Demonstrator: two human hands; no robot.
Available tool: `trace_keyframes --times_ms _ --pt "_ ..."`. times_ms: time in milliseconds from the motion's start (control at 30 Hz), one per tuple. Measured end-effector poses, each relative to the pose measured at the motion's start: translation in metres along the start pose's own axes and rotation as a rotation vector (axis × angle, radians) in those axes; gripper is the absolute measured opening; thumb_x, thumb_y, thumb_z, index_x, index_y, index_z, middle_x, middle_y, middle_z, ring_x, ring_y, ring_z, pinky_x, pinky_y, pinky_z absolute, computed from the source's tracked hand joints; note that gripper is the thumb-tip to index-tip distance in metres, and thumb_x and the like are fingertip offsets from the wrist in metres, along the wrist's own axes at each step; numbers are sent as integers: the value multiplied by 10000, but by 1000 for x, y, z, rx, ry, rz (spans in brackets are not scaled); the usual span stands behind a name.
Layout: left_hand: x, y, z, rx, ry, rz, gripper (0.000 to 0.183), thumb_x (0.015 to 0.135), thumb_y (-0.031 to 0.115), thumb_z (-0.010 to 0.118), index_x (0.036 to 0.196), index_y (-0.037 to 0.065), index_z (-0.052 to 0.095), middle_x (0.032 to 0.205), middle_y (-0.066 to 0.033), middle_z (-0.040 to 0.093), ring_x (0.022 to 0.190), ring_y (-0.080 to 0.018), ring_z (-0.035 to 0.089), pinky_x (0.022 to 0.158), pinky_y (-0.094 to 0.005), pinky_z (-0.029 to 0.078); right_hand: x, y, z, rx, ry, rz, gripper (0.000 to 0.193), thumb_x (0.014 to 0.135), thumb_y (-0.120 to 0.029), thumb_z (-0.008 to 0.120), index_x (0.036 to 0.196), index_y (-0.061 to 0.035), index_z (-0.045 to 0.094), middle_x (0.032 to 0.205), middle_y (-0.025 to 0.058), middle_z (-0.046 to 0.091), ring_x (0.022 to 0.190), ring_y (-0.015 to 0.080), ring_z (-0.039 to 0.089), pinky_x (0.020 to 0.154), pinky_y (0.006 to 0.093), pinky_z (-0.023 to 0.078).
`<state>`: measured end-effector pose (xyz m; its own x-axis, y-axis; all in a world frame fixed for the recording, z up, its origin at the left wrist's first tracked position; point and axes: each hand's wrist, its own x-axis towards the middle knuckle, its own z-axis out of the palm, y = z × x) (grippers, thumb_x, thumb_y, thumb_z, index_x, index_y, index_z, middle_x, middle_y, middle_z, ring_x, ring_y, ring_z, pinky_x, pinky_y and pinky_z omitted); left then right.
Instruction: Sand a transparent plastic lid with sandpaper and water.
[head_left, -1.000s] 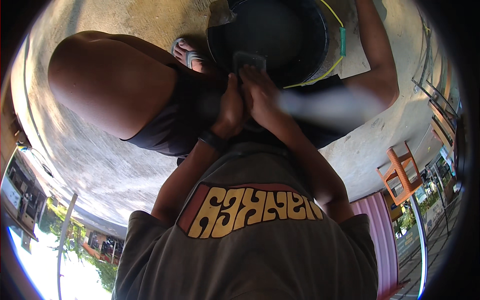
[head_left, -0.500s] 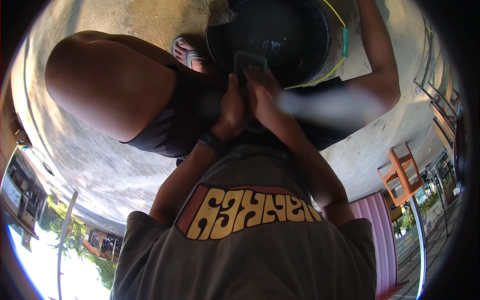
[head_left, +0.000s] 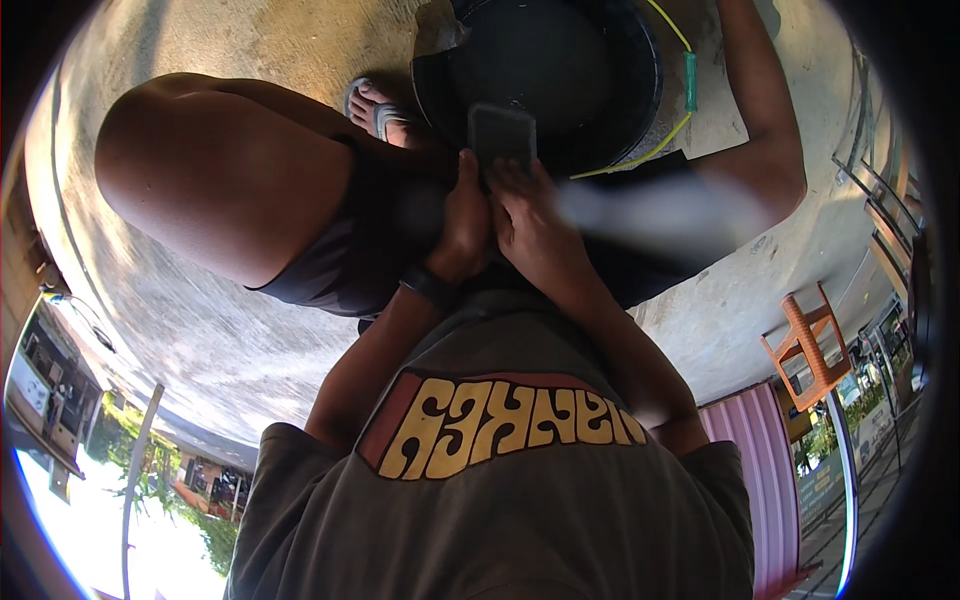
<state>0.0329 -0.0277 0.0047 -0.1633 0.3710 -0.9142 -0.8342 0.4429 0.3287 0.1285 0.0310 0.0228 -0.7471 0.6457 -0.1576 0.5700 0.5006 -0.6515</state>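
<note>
A dark rectangular tray-like object with rounded corners and a paler rim juts out over the near edge of the black bucket. Its lower part is covered by my hands, and its exact kind cannot be made out. My left hand, with a dark band at the wrist, is closed on its left side, thumb along the edge. Across its near part lies my right hand, fingers pointing away from me and resting flat on it. Dark liquid is in the bucket.
The bucket has a yellow wire handle with a green grip on its right. My bent legs flank it, with a sandalled foot at its left. On the concrete floor, an orange plastic stool stands to the right.
My right hand has drawn back toward me along the tray-like object, baring more of its far end. The glints on the liquid have faded. My left hand keeps its hold.
</note>
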Motion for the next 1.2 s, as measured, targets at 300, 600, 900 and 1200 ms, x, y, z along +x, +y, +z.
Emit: trace_keyframes --times_ms 300,600,900,1200 --pt "-9 10 9 24 73 -27 715 1062 625 246 1212 15 587 1055 -119 656 912 -226 682 801 -369 586 -4 2 -3 12 -40 39 286 935 -99 597 1182 24 673 1269 199 667 1209 333 627 1166 517 345" --pt "-7 8 8 -21 39 -49 719 1057 637 247 1171 25 608 994 -110 663 884 -212 674 783 -369 576 -9 -4 -12 1 -71 17 321 917 -80 600 1218 13 659 1280 194 662 1227 316 624 1171 494 354" --pt "-9 12 16 -12 110 -37 730 1045 659 263 1015 33 639 892 -100 672 821 -221 671 790 -375 571 -10 0 -4 -18 -28 19 342 830 -36 636 1165 30 650 1222 198 664 1191 310 616 1165 453 363" --pt "-18 19 19 7 33 -23 713 1066 609 274 1223 0 609 1053 -108 683 958 -186 673 872 -318 539 -11 -5 -12 -14 -70 -2 336 815 -19 629 1146 42 641 1233 208 658 1189 330 611 1183 455 342"
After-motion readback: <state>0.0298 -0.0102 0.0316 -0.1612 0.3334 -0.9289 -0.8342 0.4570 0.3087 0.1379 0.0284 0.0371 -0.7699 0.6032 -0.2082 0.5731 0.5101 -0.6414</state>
